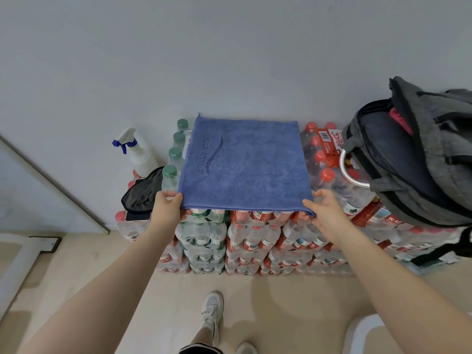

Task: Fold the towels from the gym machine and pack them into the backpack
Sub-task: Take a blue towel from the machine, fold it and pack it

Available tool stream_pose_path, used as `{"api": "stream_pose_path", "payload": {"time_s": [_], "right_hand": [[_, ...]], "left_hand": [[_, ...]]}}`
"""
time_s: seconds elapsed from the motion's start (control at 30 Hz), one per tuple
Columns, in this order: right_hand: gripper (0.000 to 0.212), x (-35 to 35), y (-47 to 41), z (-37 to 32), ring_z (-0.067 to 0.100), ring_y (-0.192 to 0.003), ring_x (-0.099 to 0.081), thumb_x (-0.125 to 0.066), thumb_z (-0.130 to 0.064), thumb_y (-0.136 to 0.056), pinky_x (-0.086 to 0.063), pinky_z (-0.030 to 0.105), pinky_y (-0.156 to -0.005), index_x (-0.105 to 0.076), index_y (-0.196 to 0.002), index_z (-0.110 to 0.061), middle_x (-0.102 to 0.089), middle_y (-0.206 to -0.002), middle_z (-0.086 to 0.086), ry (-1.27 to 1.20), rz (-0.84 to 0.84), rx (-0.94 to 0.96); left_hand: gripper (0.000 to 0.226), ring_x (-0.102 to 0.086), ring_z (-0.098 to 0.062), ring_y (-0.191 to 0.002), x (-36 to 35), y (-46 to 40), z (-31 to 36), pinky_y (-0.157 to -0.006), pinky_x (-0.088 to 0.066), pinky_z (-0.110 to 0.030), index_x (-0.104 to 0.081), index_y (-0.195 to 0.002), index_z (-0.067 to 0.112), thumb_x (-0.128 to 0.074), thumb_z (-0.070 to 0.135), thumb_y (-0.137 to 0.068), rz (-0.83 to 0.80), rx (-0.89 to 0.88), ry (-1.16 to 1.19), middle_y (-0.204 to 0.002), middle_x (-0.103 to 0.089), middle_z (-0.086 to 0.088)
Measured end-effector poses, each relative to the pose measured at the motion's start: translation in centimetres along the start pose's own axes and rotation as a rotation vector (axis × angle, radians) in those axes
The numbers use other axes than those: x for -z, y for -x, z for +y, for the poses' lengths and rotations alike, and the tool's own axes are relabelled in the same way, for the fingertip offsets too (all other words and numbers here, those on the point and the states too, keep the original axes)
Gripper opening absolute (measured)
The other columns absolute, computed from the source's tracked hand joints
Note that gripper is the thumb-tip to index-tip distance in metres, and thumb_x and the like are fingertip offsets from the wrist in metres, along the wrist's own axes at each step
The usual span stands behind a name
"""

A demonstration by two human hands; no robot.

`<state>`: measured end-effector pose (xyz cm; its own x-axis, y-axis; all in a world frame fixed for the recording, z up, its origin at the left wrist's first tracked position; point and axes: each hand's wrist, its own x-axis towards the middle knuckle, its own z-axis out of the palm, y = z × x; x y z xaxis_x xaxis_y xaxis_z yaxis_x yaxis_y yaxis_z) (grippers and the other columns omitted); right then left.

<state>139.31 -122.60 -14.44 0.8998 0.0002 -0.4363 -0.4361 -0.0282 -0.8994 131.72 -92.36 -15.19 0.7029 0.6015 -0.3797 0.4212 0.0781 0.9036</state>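
Observation:
A blue towel [245,164] with "YOGA FITNESS" lettering lies flat, folded to a rough square, on top of stacked packs of water bottles [252,241]. My left hand [167,206] pinches its near left corner, thumb on top. My right hand [323,210] pinches the near right corner the same way. A grey backpack [419,154] sits on the bottles at the right, its main compartment open toward the towel, with something red inside near the top.
A white spray bottle [139,154] stands at the back left by the wall. A dark cloth [143,191] and a phone [138,215] lie on the bottles left of the towel. A metal ring [350,172] hangs at the backpack's front. My shoe [212,312] is on the beige floor.

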Motion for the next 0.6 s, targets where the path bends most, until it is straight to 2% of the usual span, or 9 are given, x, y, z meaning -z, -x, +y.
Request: {"api": "stream_pose_path", "payload": {"time_s": [0.1,0.17,0.23,0.3,0.37,0.43,0.5,0.57,0.6], "right_hand": [[0.031,0.6,0.6,0.0,0.02,-0.068,-0.052,-0.042,0.007,-0.09,-0.047,0.028,-0.056,-0.049,-0.073,-0.018,-0.053,-0.083,0.006,0.267,-0.039,0.191],[0.038,0.8,1.1,-0.3,0.019,-0.064,-0.049,-0.039,0.009,-0.09,-0.045,0.019,-0.051,-0.054,-0.066,-0.017,-0.052,-0.077,0.001,0.304,-0.048,0.211],[0.03,0.8,1.7,-0.8,0.018,-0.068,-0.051,-0.045,0.003,-0.091,-0.043,0.014,-0.05,-0.058,-0.074,-0.019,-0.055,-0.085,-0.001,0.351,-0.077,0.2],[0.015,1.1,2.7,-1.2,0.017,-0.08,-0.056,-0.057,-0.008,-0.089,-0.044,0.02,-0.061,-0.057,-0.089,-0.023,-0.056,-0.097,-0.004,0.473,-0.179,0.185],[0.027,1.7,3.5,-1.5,0.013,-0.091,-0.057,-0.063,-0.01,-0.085,-0.046,0.023,-0.07,-0.053,-0.105,-0.023,-0.053,-0.105,-0.009,0.626,-0.277,0.195],[0.033,2.1,4.2,-1.8,0.015,-0.093,-0.056,-0.058,-0.003,-0.085,-0.047,0.026,-0.074,-0.049,-0.111,-0.022,-0.053,-0.108,-0.006,0.74,-0.267,0.267],[0.029,2.2,4.5,-2.3,0.017,-0.085,-0.055,-0.051,0.002,-0.087,-0.045,0.024,-0.068,-0.052,-0.106,-0.019,-0.057,-0.104,0.001,0.737,-0.186,0.374],[0.019,2.3,4.6,-2.9,0.012,-0.068,-0.05,-0.052,0.0,-0.088,-0.039,0.017,-0.054,-0.057,-0.098,-0.015,-0.058,-0.091,0.003,0.649,-0.116,0.43],[0.014,2.2,4.6,-3.3,0.012,-0.067,-0.049,-0.054,-0.002,-0.089,-0.038,0.016,-0.055,-0.059,-0.094,-0.014,-0.056,-0.091,0.004,0.618,-0.089,0.463]], "left_hand": [[0.028,-0.05,-0.014,-0.048,0.1,1.0,0.5,-0.046,-0.044,-0.019,-0.044,-0.076,0.019,-0.031,0.005,-0.097,-0.056,-0.12,-0.031,-0.075,-0.051,-0.008],[0.037,-0.052,-0.011,-0.048,0.1,1.6,1.1,-0.046,-0.043,-0.014,-0.051,-0.071,0.015,-0.026,-0.004,-0.092,-0.094,-0.153,-0.033,-0.08,-0.052,-0.009],[0.033,-0.051,-0.013,-0.056,0.2,2.3,1.4,-0.053,-0.042,-0.017,-0.058,-0.075,0.013,-0.033,-0.005,-0.088,-0.098,-0.172,-0.104,-0.085,-0.056,-0.009],[0.023,-0.048,-0.013,-0.058,0.7,3.1,1.5,-0.055,-0.039,-0.02,-0.061,-0.093,0.014,-0.046,-0.001,-0.084,-0.132,-0.217,-0.25,-0.084,-0.057,-0.005],[0.037,-0.052,-0.013,-0.064,1.1,3.6,1.3,-0.057,-0.042,-0.021,-0.057,-0.111,0.017,-0.052,-0.001,-0.079,-0.196,-0.284,-0.385,-0.092,-0.058,-0.001],[0.047,-0.054,-0.015,-0.073,1.5,4.0,1.1,-0.064,-0.043,-0.022,-0.055,-0.12,0.016,-0.052,-0.003,-0.078,-0.183,-0.382,-0.479,-0.106,-0.057,-0.002],[0.04,-0.053,-0.014,-0.08,1.8,4.3,1.2,-0.073,-0.042,-0.022,-0.059,-0.117,0.012,-0.053,-0.003,-0.081,-0.087,-0.509,-0.543,-0.106,-0.059,-0.003],[0.026,-0.05,-0.008,-0.072,2.0,4.4,1.6,-0.067,-0.038,-0.015,-0.067,-0.105,0.011,-0.055,0.002,-0.084,-0.021,-0.588,-0.539,-0.093,-0.062,0.0],[0.021,-0.048,-0.004,-0.07,2.1,4.3,2.0,-0.064,-0.036,-0.011,-0.069,-0.1,0.012,-0.058,0.005,-0.084,-0.01,-0.608,-0.523,-0.086,-0.059,0.003]]}}
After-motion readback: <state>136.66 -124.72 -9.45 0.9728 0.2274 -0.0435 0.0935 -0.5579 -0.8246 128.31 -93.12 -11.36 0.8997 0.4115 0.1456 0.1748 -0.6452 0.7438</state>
